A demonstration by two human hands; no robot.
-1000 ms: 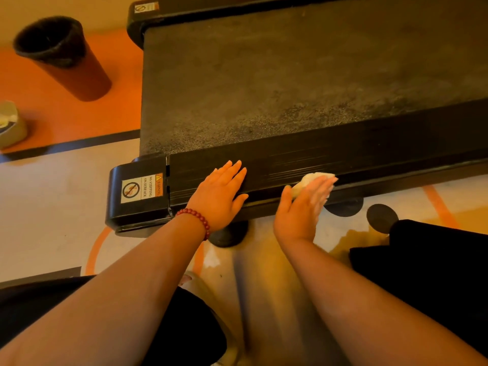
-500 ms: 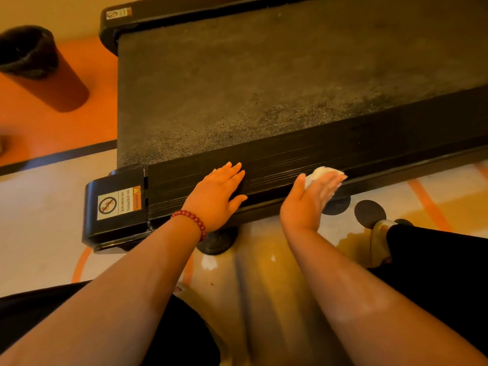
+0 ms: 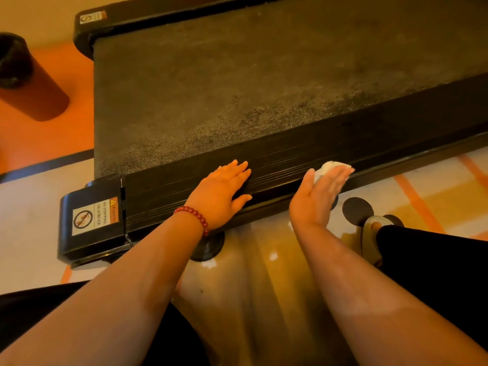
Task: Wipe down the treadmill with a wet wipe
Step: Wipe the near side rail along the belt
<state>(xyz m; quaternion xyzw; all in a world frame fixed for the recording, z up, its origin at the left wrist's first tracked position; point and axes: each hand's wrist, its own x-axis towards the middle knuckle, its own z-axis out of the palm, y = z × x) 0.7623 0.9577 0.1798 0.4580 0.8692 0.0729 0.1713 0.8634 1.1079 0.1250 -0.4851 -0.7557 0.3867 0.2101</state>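
Head view is showing the treadmill (image 3: 237, 88) filling the upper frame, its side rail (image 3: 383, 143) running from lower left up toward the right edge. The left hand (image 3: 220, 192) is lying flat on the rail, fingers straight, holding nothing. The right hand (image 3: 317, 199), fingers also straight, is pressing the wet wipe (image 3: 328, 167) against the rail, and the longer stretch of rail is lying to the right, nearer that hand.

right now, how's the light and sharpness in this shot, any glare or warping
Head view: warm orange cast throughout; small glare patches on the glossy floor; wide-angle lens slightly bows the treadmill edges; right hand and wipe slightly soft, left hand sharper.
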